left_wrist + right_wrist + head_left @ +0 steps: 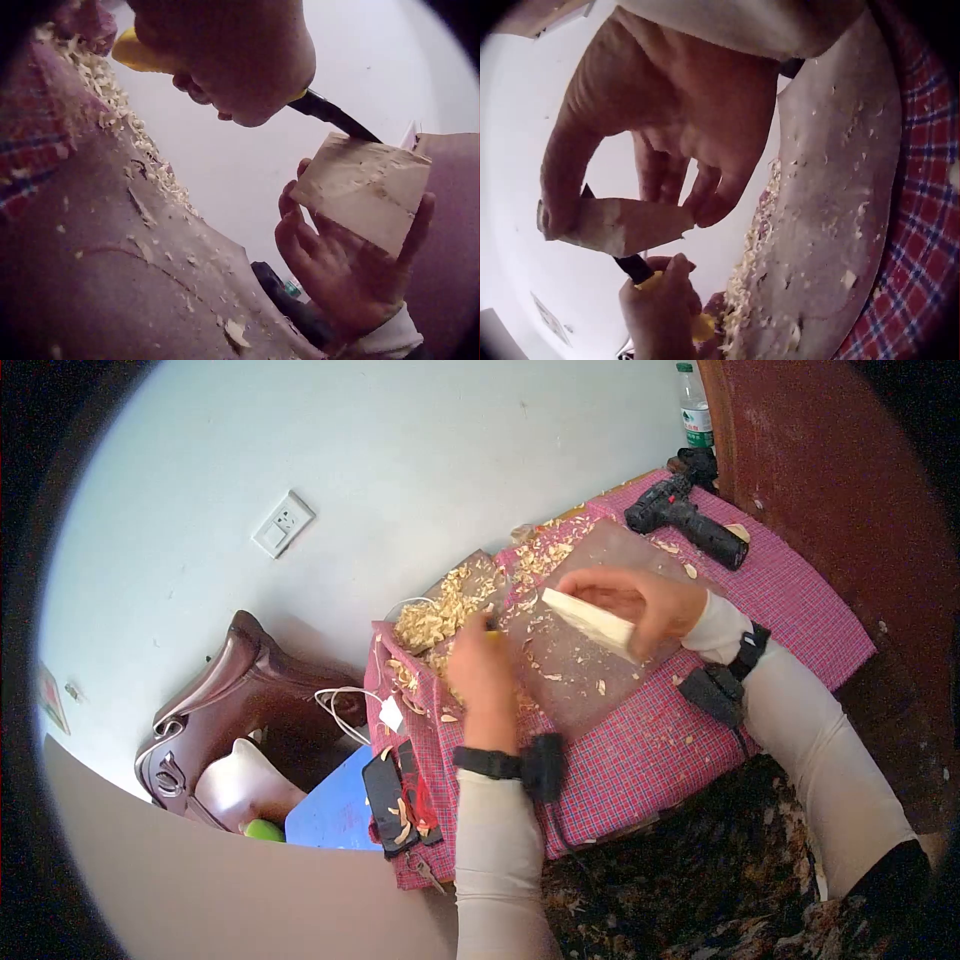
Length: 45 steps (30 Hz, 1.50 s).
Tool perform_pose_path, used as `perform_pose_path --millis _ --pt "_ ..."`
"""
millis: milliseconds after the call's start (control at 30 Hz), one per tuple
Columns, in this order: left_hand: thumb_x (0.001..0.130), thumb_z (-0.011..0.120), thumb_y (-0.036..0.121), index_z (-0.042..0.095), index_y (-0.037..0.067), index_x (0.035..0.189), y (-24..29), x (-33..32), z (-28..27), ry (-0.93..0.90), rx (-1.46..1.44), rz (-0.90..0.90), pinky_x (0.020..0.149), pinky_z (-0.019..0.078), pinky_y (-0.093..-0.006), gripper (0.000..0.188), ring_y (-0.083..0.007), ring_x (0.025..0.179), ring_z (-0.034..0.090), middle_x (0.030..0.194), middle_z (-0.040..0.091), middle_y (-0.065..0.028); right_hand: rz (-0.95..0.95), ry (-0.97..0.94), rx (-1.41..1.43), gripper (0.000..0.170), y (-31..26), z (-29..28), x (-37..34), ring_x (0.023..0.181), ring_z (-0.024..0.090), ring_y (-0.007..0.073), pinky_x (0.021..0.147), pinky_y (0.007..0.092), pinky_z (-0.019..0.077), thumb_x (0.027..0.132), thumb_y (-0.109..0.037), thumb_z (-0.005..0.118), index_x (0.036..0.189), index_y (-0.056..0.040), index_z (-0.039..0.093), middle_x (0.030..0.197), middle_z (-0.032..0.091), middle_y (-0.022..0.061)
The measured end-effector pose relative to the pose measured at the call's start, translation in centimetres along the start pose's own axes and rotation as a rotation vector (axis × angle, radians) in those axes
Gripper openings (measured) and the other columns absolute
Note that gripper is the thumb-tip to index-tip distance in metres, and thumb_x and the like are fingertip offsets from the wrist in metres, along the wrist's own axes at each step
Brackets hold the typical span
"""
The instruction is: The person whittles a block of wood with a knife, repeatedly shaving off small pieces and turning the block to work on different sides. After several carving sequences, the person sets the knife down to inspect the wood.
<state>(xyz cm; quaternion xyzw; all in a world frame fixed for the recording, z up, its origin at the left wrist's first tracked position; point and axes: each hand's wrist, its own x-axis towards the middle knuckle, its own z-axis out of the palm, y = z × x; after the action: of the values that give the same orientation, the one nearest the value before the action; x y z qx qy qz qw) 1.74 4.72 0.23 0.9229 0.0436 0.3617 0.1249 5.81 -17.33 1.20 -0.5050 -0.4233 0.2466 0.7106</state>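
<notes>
My left hand (482, 672) grips a knife with a yellow handle (141, 56) and a dark blade (335, 115). In the left wrist view the blade's end meets the upper edge of a pale wood block (367, 187), whose face is rough with cut marks. My right hand (660, 605) holds that block by its edges, thumb on one side and fingers on the other, above a brownish board (590, 685). The right wrist view shows the block (622, 226) edge-on, with the knife partly hidden behind it.
Wood shavings (445, 610) pile up at the back left of the checked cloth (640, 770). A black power drill (690, 520) lies at the back right, near a bottle (695, 410). On the left edge are a phone (386, 800) and keys (430, 875). A wall stands behind.
</notes>
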Motion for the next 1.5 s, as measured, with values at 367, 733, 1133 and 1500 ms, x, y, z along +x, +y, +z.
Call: perform_pose_path --millis 367,733,1133,1500 --pt "0.068 0.064 0.010 0.058 0.008 0.084 2.9 -1.1 -1.5 -0.012 -0.214 0.109 0.060 0.0459 -0.0391 0.017 -0.0309 0.069 0.059 0.076 0.060 -0.0126 0.085 0.119 0.090 0.086 0.0 -0.4 0.6 0.121 0.034 0.0163 0.102 0.0293 0.0257 0.055 0.000 0.068 0.130 0.0013 0.028 0.127 0.038 0.0079" --pt "0.070 0.063 0.012 0.057 0.008 0.084 1.8 -0.6 -0.1 -0.034 -0.139 0.082 0.059 0.0451 -0.0414 0.015 -0.0332 0.069 0.058 0.073 0.060 -0.0143 0.024 0.038 0.010 0.070 0.4 0.1 0.5 0.103 0.046 0.0149 0.086 0.0269 0.0406 0.062 -0.006 0.068 0.125 -0.0040 0.038 0.110 0.049 0.0052" --pt "0.068 0.063 0.007 0.058 0.008 0.083 2.9 -1.1 -1.0 0.032 -0.272 0.217 0.061 0.0460 -0.0382 0.016 -0.0315 0.071 0.058 0.073 0.059 -0.0135 -0.007 0.131 -0.085 0.081 -0.7 0.2 0.6 0.112 0.041 0.0152 0.097 0.0281 0.0310 0.054 -0.001 0.071 0.126 -0.0017 0.035 0.116 0.045 0.0060" --pt "0.074 0.060 0.017 0.059 0.008 0.084 0.4 0.1 -0.3 -0.019 0.030 -0.037 0.057 0.0451 -0.0415 0.013 -0.0339 0.066 0.058 0.075 0.061 -0.0152 -0.100 -0.008 -0.277 0.070 -0.1 0.4 0.7 0.096 0.051 0.0139 0.082 0.0264 0.0429 0.058 -0.004 0.072 0.121 -0.0050 0.040 0.107 0.051 0.0056"
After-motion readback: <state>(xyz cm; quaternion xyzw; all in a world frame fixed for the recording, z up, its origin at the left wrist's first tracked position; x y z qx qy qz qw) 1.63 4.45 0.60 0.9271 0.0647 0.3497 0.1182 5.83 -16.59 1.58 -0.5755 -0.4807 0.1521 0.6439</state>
